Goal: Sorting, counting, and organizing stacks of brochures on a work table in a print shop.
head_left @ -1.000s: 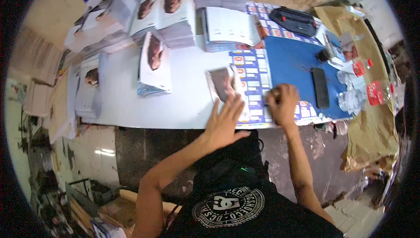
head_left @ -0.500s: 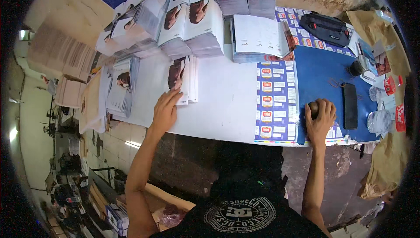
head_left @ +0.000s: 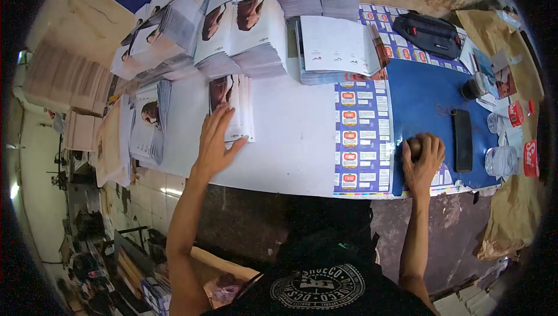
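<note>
My left hand (head_left: 216,139) lies on a small pile of printed booklets (head_left: 237,119), fingers stretched over the top cover and thumb spread along the lower edge. The covers are white with a brown picture. On the blue surface at the right, my right hand (head_left: 425,159) is closed around a rounded, dark brown object (head_left: 415,146). Its kind is unclear because the fingers hide much of it. A fanned pile of similar booklets (head_left: 149,121) lies left of my left hand, and tall booklet stacks (head_left: 256,31) stand beyond it.
Behind the white table sheet (head_left: 290,142) lies a stack with its top sheet curled (head_left: 337,46). To the right are a long black case (head_left: 462,140), a dark cup (head_left: 475,86), clear plastic bottles (head_left: 503,162) and a black waist bag (head_left: 430,34). Brown paper (head_left: 504,217) hangs over the right edge.
My left hand has slid farther up the booklet pile, and its thumb has spread out. My right hand keeps its grip on the rounded object. The whole view has shifted slightly.
</note>
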Motion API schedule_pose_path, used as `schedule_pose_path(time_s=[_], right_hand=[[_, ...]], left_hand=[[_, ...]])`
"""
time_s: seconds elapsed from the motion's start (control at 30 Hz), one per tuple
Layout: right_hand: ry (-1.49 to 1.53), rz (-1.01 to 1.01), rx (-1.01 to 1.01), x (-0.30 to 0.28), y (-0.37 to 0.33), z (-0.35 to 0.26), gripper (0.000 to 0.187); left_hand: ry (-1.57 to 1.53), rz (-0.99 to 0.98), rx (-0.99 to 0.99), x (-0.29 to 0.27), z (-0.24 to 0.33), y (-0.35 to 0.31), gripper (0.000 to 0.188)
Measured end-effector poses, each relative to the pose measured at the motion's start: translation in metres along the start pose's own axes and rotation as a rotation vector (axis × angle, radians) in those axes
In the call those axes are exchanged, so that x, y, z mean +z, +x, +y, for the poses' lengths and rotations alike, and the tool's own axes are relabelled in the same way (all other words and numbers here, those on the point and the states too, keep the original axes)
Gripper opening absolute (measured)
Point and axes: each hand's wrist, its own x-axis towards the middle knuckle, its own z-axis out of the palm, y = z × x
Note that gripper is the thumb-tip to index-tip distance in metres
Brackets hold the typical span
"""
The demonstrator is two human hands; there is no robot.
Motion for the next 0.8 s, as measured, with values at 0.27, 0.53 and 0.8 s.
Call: schedule_pose_path(time_s=[0.27,0.53,0.8], right_hand=[[0.001,0.107,0.023,-0.005,-0.003,-0.003,0.055],[0.581,0.148,-0.112,-0.022,-0.036,-0.034,0.035],[1.119,-0.278,0.476,-0.007,-0.037,-0.076,0.07]], left_hand=[[-0.274,0.167,0.121,0.021,0.063,0.097,0.061],[0.068,0.099,0.23,0.108,0.082,0.165,0.038],[-0.121,0.099,0.059,0.071,0.177,0.005,0.025]])
